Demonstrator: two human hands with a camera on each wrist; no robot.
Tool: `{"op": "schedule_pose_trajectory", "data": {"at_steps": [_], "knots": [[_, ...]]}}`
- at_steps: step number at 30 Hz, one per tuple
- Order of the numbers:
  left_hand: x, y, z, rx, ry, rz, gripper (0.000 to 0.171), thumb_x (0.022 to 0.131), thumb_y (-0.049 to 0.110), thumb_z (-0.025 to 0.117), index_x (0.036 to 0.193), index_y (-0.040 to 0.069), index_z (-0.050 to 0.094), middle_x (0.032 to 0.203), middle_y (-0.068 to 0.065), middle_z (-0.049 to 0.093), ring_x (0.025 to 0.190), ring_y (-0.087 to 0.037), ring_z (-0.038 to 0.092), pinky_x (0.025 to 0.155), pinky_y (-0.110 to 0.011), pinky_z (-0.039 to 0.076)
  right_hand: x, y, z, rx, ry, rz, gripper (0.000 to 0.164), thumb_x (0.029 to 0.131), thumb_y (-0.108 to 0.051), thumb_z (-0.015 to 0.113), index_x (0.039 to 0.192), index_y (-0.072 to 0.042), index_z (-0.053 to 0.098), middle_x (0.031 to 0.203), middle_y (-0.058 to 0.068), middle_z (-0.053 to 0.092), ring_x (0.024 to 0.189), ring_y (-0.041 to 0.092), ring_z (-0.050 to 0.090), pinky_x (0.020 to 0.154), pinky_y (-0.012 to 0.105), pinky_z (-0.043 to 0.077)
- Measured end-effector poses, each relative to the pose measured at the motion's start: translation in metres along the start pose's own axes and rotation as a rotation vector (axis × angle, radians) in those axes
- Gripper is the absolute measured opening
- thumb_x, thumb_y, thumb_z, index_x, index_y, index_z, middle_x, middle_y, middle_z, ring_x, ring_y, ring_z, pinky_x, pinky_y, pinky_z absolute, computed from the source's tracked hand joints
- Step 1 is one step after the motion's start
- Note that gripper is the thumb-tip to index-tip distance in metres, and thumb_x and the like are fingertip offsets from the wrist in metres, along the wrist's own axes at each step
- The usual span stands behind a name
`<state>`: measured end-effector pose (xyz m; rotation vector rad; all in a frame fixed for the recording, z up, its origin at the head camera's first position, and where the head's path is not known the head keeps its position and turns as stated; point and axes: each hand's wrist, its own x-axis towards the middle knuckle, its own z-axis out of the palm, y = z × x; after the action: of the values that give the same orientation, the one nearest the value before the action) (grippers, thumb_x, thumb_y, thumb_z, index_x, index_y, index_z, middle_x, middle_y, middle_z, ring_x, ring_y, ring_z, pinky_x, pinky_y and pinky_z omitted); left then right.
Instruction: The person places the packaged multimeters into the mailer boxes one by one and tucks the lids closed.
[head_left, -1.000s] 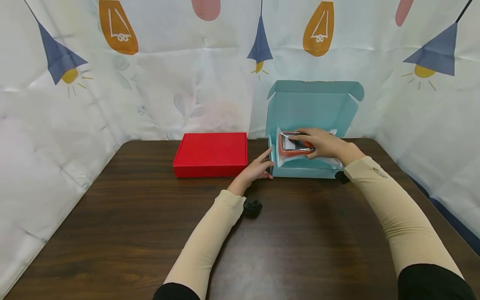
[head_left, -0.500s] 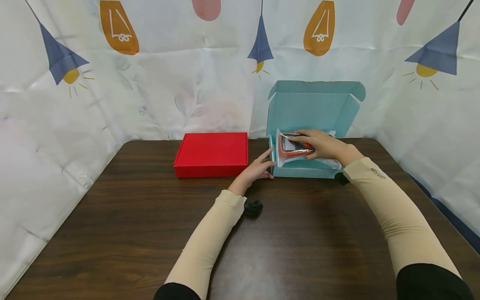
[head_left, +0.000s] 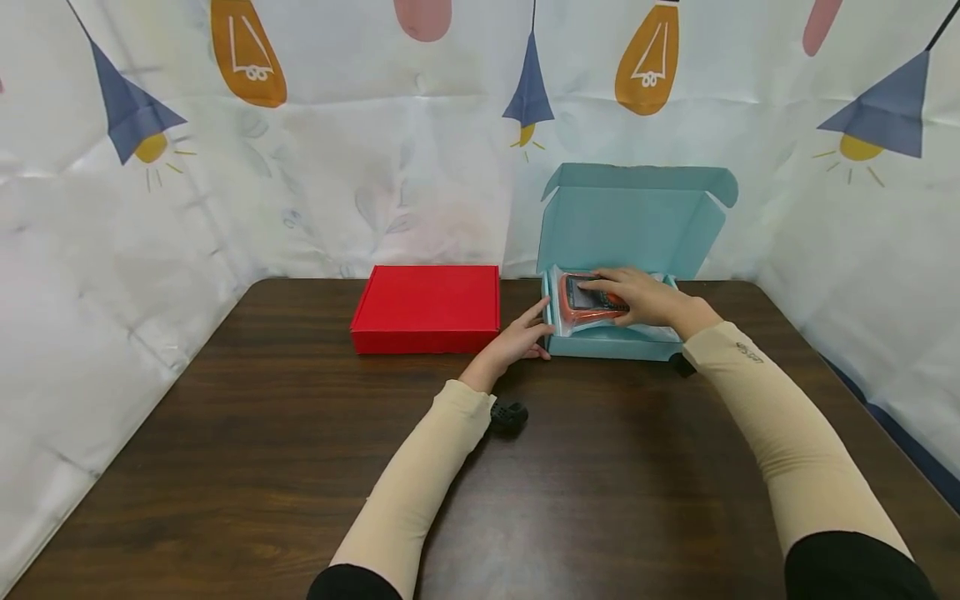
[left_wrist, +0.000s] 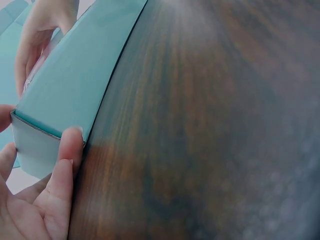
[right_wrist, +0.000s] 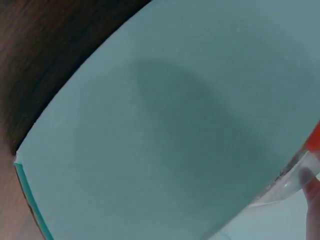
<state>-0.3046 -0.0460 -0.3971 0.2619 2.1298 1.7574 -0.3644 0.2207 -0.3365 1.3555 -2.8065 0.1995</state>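
Observation:
A light-blue cardboard box stands at the back right of the table, its lid raised. Inside it lies an orange device with a dark screen-like panel, wrapped in a clear plastic bag. My right hand holds this device from above, fingers across its top and thumb at the near side. In the right wrist view the box wall fills most of the picture and only an orange corner shows. My left hand touches the box's left end with extended fingers, thumb near the front corner.
A closed red box sits just left of the blue one, beyond my left wrist. Dark wood tabletop spreads in front. Behind, a white curtain with printed lamps hangs close to the table's back edge.
My right hand has sunk a little with the bagged device, which now sits lower in the blue box. The left hand keeps its place at the box's end. The view has shifted slightly.

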Motion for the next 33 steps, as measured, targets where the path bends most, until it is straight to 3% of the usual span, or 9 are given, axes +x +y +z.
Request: {"op": "schedule_pose_trajectory", "data": {"at_steps": [8, 33], "knots": [[-0.002, 0.003, 0.000, -0.007, -0.010, 0.005, 0.066, 0.108, 0.026, 0.051, 0.165, 0.032, 0.019, 0.158, -0.012, 0.040, 0.078, -0.017, 0.064, 0.096, -0.037, 0.053, -0.002, 0.001, 0.001, 0.029, -0.011, 0.032, 0.079, 0.086, -0.006, 0.084, 0.154, -0.005, 0.043, 0.156, 0.027, 0.036, 0.138, 0.051, 0.037, 0.108, 0.068, 0.034], [0.001, 0.001, 0.000, 0.008, -0.015, 0.014, 0.065, 0.108, 0.026, 0.049, 0.166, 0.031, 0.019, 0.161, -0.012, 0.037, 0.078, -0.017, 0.064, 0.099, -0.041, 0.050, 0.006, -0.002, 0.021, 0.076, -0.076, 0.170, 0.080, 0.088, -0.004, 0.078, 0.158, -0.008, 0.038, 0.160, 0.029, 0.030, 0.140, 0.053, 0.035, 0.107, 0.066, 0.036]]}}
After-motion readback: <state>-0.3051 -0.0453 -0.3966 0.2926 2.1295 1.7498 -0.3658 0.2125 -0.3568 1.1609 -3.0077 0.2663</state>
